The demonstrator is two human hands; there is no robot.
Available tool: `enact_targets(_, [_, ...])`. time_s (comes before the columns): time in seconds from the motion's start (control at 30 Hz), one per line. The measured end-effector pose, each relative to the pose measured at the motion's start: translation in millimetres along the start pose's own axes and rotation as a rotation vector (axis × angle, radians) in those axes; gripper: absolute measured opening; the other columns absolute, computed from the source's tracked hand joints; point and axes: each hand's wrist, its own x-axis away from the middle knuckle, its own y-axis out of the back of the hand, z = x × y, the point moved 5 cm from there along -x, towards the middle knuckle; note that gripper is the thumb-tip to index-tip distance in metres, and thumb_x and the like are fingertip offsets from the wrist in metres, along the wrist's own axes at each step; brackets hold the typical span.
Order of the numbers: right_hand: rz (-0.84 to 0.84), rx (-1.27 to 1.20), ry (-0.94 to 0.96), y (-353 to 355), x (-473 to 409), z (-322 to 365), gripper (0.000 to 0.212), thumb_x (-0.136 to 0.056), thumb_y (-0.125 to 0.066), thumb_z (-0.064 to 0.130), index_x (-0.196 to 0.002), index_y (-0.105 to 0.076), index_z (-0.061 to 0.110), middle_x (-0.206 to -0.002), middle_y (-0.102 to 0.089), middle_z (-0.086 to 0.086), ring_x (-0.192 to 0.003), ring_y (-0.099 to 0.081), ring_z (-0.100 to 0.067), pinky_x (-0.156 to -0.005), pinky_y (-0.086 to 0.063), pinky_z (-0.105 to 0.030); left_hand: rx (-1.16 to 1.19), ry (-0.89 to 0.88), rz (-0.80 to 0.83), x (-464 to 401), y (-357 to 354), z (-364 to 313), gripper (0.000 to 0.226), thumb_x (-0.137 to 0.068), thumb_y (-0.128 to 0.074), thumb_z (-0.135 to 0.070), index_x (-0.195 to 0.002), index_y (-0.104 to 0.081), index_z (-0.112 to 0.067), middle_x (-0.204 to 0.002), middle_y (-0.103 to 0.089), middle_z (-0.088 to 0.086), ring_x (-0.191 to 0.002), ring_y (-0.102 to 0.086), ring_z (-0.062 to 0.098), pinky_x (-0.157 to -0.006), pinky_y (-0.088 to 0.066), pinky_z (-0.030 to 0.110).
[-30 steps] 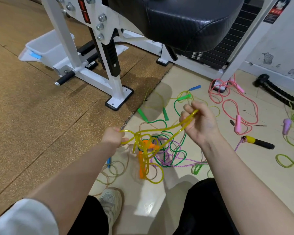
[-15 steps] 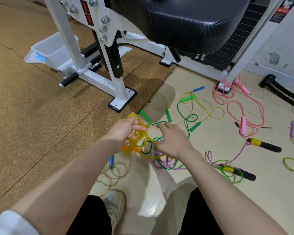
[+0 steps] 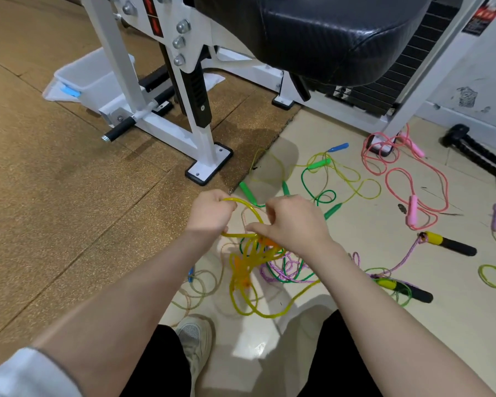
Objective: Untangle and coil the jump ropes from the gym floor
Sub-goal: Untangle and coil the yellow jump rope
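Both hands are gripping the yellow jump rope point(image 3: 242, 270): the left hand point(image 3: 211, 214) is curling round a loop, the right hand point(image 3: 291, 222) is pinching strands. Its tangle is hanging over the near floor point(image 3: 355, 282), among green ropes point(image 3: 318, 193).

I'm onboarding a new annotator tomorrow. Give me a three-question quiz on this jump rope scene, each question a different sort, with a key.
1. True or false: the left hand grips a loop of the yellow rope.
2. Multiple choice: the pink rope lies (A) in the right hand, (B) on the tiled floor to the right, (C) on the black seat pad.
3. Fill in: the two black handles on the floor have ______ ends.

Key: 1 true; 2 B; 3 yellow.
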Motion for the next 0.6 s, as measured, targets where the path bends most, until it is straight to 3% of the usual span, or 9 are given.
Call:
enact_targets(0.1, [0.111, -0.165, 0.048, 8, 0, -12, 0.039, -0.074, -0.069, 0.054, -0.061, -0.054, 0.020, -0.058, -0.049, 0.007, -0.062, -0.048, -0.011, -0.057, -0.037, -0.028, -0.196, -0.133, -0.073, -2, 8, -2, 0.009, -0.080, -0.059, -0.008, -0.075, -0.059, -0.016, -0.065, -0.053, -0.004, -0.063, -0.050, 0.016, -0.051, -0.037, 0.024])
enact_targets(0.23, [0.262, -0.423, 0.110, 8, 0, -23, 0.038, -0.081, -0.070, 0.033, -0.067, -0.062, -0.002, -0.048, -0.042, 0.004, -0.046, -0.037, -0.008, -0.051, -0.029, -0.026, -0.295, -0.168, 0.021, 0, 1, 0, 0.010, -0.080, -0.058, -0.012, -0.075, -0.060, -0.020, -0.068, -0.058, 0.001, -0.065, -0.056, 0.020, -0.058, -0.046, 0.026])
enact_targets(0.33, [0.292, -0.338, 0.129, 2, 1, -26, 0.031, -0.094, -0.054, 0.026, -0.069, -0.052, 0.009, -0.057, -0.046, 0.001, -0.054, -0.042, -0.007, -0.057, -0.034, -0.026, -0.254, -0.143, 0.220, 3, -7, 3, 0.017, -0.084, -0.059, -0.015, -0.068, -0.056, -0.021, -0.064, -0.055, 0.002, -0.052, -0.054, 0.015, -0.054, -0.047, 0.025])
enact_targets(0.43, [0.321, -0.307, 0.144, -9, 1, -23, 0.029, -0.100, -0.040, 0.023, -0.072, -0.042, 0.017, -0.070, -0.051, -0.004, -0.072, -0.050, -0.024, -0.068, -0.035, -0.034, -0.206, -0.112, 0.435, 11, -18, 6, 0.012, -0.085, -0.062, -0.016, -0.077, -0.054, -0.016, -0.066, -0.050, -0.002, -0.050, -0.051, 0.004, -0.046, -0.043, 0.016])
enact_targets(0.53, [0.271, -0.303, 0.138, -12, -3, -19, 0.025, -0.101, -0.038, 0.021, -0.078, -0.042, 0.012, -0.065, -0.040, 0.006, -0.074, -0.042, -0.022, -0.063, -0.023, -0.029, -0.282, -0.146, 0.379, 8, -18, 10, 0.013, -0.083, -0.067, -0.020, -0.084, -0.056, -0.015, -0.068, -0.054, -0.005, -0.062, -0.053, 0.011, -0.049, -0.042, 0.014])
enact_targets(0.6, [0.202, -0.299, 0.136, -12, -5, -16, 0.028, -0.098, -0.044, 0.025, -0.071, -0.040, 0.016, -0.063, -0.038, 0.007, -0.073, -0.041, -0.021, -0.063, -0.023, -0.030, -0.250, -0.152, 0.352, 7, -19, 11, 0.011, -0.084, -0.066, -0.019, -0.084, -0.056, -0.015, -0.068, -0.054, -0.006, -0.062, -0.052, 0.010, -0.051, -0.041, 0.013])
